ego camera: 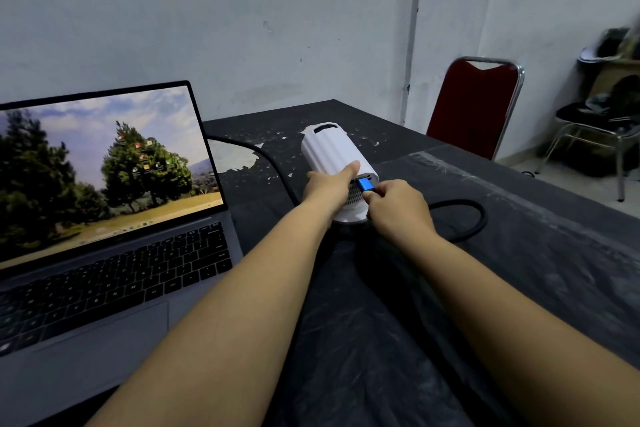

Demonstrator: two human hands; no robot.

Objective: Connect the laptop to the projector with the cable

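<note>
A white ribbed projector (332, 152) stands mid-table, tilted away from me. My left hand (329, 189) grips its near left side, thumb along the body. My right hand (398, 208) pinches the blue plug (365, 184) of a thick black cable (467, 215), with the plug's tip at the projector's rear panel. The cable loops right behind my right hand, and another stretch (273, 163) runs toward the right side of the open grey laptop (114, 229). The laptop's screen shows a landscape with trees. Its cable end is hidden behind the screen.
The table (519, 270) wears a dark, scuffed cover with white patches near the projector. A red chair (474, 107) stands at the far right edge, and another chair with dark items (595, 121) sits further right. A pale wall lies behind.
</note>
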